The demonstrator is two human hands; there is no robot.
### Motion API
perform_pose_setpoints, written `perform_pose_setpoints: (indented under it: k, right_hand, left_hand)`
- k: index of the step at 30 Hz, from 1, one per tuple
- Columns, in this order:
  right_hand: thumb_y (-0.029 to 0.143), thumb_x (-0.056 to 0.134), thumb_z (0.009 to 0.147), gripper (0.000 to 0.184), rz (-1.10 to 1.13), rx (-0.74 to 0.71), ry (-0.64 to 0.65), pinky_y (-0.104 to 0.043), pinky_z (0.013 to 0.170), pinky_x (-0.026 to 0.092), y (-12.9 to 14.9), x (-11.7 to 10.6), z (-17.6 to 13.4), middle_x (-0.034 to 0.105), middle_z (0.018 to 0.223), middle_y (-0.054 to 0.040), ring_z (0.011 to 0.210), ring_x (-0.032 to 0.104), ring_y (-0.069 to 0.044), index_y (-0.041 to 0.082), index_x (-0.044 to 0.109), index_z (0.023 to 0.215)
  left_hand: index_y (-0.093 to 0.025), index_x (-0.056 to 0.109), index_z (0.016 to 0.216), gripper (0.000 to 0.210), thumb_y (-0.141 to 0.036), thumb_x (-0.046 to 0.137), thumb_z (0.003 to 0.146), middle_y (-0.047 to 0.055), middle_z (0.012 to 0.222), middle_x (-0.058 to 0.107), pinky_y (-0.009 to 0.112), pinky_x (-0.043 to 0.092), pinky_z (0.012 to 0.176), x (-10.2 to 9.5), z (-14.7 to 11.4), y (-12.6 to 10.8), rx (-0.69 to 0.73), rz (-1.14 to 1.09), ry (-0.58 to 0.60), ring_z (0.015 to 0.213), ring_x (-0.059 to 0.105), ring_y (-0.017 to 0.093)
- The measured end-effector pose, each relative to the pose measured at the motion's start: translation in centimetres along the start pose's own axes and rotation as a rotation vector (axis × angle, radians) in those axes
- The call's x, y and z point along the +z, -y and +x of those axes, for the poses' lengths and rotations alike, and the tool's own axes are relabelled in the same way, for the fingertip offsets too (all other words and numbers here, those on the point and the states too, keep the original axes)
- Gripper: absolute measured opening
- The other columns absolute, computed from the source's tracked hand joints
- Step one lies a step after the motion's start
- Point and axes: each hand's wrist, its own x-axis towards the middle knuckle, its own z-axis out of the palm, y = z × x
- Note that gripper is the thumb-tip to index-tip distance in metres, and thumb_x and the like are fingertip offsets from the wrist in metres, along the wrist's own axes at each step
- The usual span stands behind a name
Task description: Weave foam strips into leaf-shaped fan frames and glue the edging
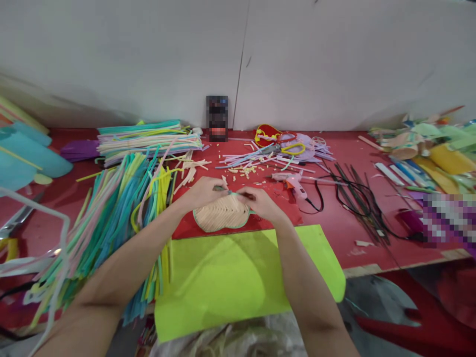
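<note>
A flat leaf-shaped piece (pixel 222 213) of pale slanted strips, with a thin green edging, lies on the red mat at the middle of the table. At its upper left rim, my left hand (pixel 208 192) is closed, fingertips pinched over the edging by a small dark green bit. My right hand (pixel 260 202) is closed too, pinching at the upper right rim. The two sets of fingertips are close together. What exactly sits between them is too small to tell.
Many fuzzy pipe cleaners (pixel 111 213) spread along the left. Beyond the piece are cut scraps (pixel 243 171) and yellow-handled scissors (pixel 293 148). A pink glue gun (pixel 293 184) with a black cord lies to the right. A lime-green sheet (pixel 219 282) hangs over the near edge.
</note>
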Motion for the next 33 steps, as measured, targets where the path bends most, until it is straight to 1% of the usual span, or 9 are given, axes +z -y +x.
perform_pose_setpoints:
  k: [5, 8, 10, 13, 15, 18, 23, 29, 33]
  right_hand:
    - [0.031, 0.051, 0.083, 0.021, -0.016, 0.002, -0.005, -0.028, 0.075, 0.045, -0.2, -0.3, 0.0, 0.066, 0.087, -0.0042, 0.081, 0.058, -0.014, 0.017, 0.065, 0.09]
    - [0.028, 0.052, 0.083, 0.02, -0.036, 0.011, -0.005, -0.028, 0.075, 0.045, -0.3, -0.4, -0.1, 0.067, 0.088, -0.0042, 0.081, 0.059, -0.015, 0.017, 0.066, 0.091]
    - [0.028, 0.052, 0.082, 0.02, -0.041, 0.002, -0.009, -0.029, 0.076, 0.045, -0.2, -0.4, -0.1, 0.068, 0.089, -0.0045, 0.082, 0.06, -0.015, 0.017, 0.066, 0.091]
    - [0.026, 0.052, 0.083, 0.021, -0.025, -0.025, -0.014, -0.029, 0.079, 0.046, -0.2, -0.3, -0.1, 0.067, 0.095, -0.0051, 0.087, 0.06, -0.015, 0.018, 0.066, 0.097]
    - [0.024, 0.052, 0.083, 0.024, -0.013, -0.039, -0.031, -0.029, 0.078, 0.046, -0.2, -0.2, -0.1, 0.067, 0.097, -0.0048, 0.086, 0.06, -0.014, 0.02, 0.063, 0.103]
    - [0.022, 0.053, 0.082, 0.024, -0.021, -0.06, -0.076, -0.028, 0.077, 0.046, -0.2, 0.1, -0.1, 0.066, 0.095, -0.0036, 0.083, 0.06, -0.013, 0.021, 0.062, 0.104]
    - [0.022, 0.049, 0.085, 0.022, -0.045, -0.11, -0.072, -0.03, 0.084, 0.045, 0.2, 0.3, -0.2, 0.068, 0.099, -0.0036, 0.093, 0.061, -0.015, 0.022, 0.065, 0.099]
    - [0.022, 0.048, 0.086, 0.024, -0.092, -0.115, -0.09, -0.03, 0.086, 0.045, 0.5, 0.3, -0.2, 0.068, 0.102, -0.0035, 0.095, 0.061, -0.015, 0.023, 0.066, 0.101]
    - [0.019, 0.047, 0.086, 0.025, -0.099, -0.127, -0.093, -0.03, 0.087, 0.045, 0.5, 0.3, -0.2, 0.067, 0.104, -0.0036, 0.096, 0.061, -0.015, 0.023, 0.066, 0.102]
  left_hand:
    - [-0.016, 0.066, 0.081, 0.024, -0.035, 0.052, 0.081, 0.001, 0.077, 0.067, 0.023, 0.038, 0.064, 0.5, 0.1, 0.2, 0.003, 0.001, -0.028, 0.069, 0.057, 0.012]
    - [-0.014, 0.064, 0.076, 0.03, -0.035, 0.044, 0.085, 0.001, 0.071, 0.064, 0.023, 0.036, 0.06, 0.5, 0.2, 0.5, -0.003, 0.011, 0.011, 0.064, 0.054, 0.011]
    - [-0.013, 0.064, 0.077, 0.033, -0.036, 0.041, 0.085, 0.001, 0.071, 0.063, 0.023, 0.037, 0.06, 0.3, 0.2, 0.7, -0.019, -0.004, 0.051, 0.065, 0.054, 0.012]
    - [-0.016, 0.065, 0.088, 0.027, -0.036, 0.049, 0.081, 0.002, 0.085, 0.067, 0.024, 0.042, 0.069, 0.1, 0.2, 0.9, -0.041, -0.082, 0.094, 0.077, 0.059, 0.014]
    - [-0.017, 0.066, 0.091, 0.025, -0.035, 0.054, 0.077, 0.002, 0.091, 0.068, 0.025, 0.043, 0.074, 0.0, 0.2, 0.9, -0.057, -0.127, 0.119, 0.082, 0.06, 0.015]
    - [-0.018, 0.066, 0.09, 0.025, -0.035, 0.057, 0.075, 0.002, 0.091, 0.069, 0.025, 0.044, 0.075, -0.3, 0.2, 0.9, -0.083, -0.157, 0.147, 0.083, 0.061, 0.016]
    - [-0.018, 0.067, 0.092, 0.029, -0.039, 0.059, 0.074, 0.002, 0.091, 0.069, 0.025, 0.043, 0.074, -0.8, 0.2, 1.0, -0.12, -0.198, 0.192, 0.085, 0.061, 0.017]
    - [-0.018, 0.068, 0.093, 0.033, -0.042, 0.06, 0.073, 0.002, 0.092, 0.069, 0.025, 0.043, 0.074, -1.0, 0.2, 1.0, -0.163, -0.21, 0.187, 0.087, 0.06, 0.017]
    - [-0.017, 0.069, 0.087, 0.031, -0.042, 0.06, 0.072, 0.002, 0.083, 0.068, 0.025, 0.042, 0.069, -0.9, 0.2, 0.8, -0.205, -0.191, 0.149, 0.079, 0.059, 0.016]
